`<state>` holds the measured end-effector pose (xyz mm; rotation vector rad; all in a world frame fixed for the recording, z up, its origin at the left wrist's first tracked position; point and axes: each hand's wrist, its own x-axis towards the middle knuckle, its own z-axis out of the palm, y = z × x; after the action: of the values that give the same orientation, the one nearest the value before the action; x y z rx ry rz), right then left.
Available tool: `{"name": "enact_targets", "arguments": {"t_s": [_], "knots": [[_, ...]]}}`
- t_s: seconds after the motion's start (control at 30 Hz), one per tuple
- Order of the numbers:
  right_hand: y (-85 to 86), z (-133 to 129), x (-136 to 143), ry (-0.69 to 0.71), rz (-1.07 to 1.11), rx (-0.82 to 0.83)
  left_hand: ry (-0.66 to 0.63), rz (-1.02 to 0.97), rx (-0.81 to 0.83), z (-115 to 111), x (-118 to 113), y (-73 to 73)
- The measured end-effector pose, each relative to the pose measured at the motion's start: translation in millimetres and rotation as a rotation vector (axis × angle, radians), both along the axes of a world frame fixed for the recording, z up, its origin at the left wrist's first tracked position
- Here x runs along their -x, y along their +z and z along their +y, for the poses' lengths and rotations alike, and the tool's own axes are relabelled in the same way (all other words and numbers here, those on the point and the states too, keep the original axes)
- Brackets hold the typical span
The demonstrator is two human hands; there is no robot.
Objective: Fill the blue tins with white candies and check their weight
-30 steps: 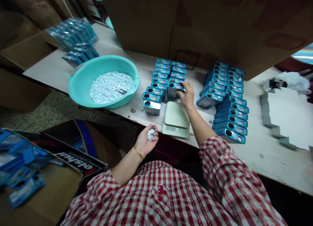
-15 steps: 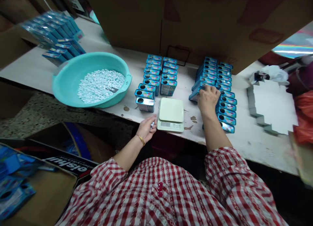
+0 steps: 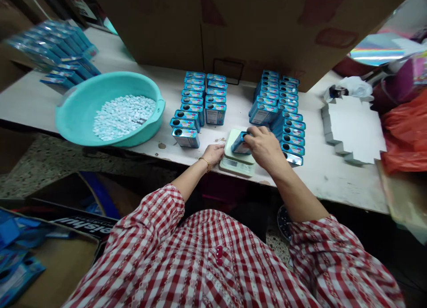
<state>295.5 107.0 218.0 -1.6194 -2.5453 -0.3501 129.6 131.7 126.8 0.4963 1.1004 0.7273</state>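
My right hand [image 3: 265, 146] grips a small blue box [image 3: 240, 143] with a round hole in its top and holds it on the pale green kitchen scale [image 3: 236, 166]. At the scale's left edge is my left hand [image 3: 214, 154], its fingers curled. White tablets showed in that hand a moment ago; now its contents are hidden. Rows of blue boxes [image 3: 187, 138] stand left of the scale, and more blue boxes [image 3: 292, 137] stand in rows to the right. A turquoise basin [image 3: 71, 117] holds many white tablets [image 3: 120, 117], with a scoop partly showing among them.
Large cardboard [image 3: 160, 32] rises behind the table. Wrapped blue boxes [image 3: 53, 43] lie at the far left. On the right are a white folded carton stack [image 3: 356, 126] and an orange plastic bag [image 3: 408, 134]. Below left, an open carton [image 3: 66, 263] contains blue packaging.
My right hand has brought a blue box from the right-hand rows onto the scale. My left hand has turned and moved up against the scale's left side. The camera view has shifted.
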Motion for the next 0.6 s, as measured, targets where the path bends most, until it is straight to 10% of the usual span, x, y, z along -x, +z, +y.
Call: {"name": "enact_targets", "arguments": {"t_s": [0.37,0.6], "knots": [[5.2,-23.1,-57.4,-0.116,0.506,-0.118,0.347,-0.473,0.37,-70.0,58.3,10.4],[-10.2,-34.8,-63.2,-0.147,0.602,-0.076,0.467,-0.41,0.486,-95.6,49.2,12.3]]}}
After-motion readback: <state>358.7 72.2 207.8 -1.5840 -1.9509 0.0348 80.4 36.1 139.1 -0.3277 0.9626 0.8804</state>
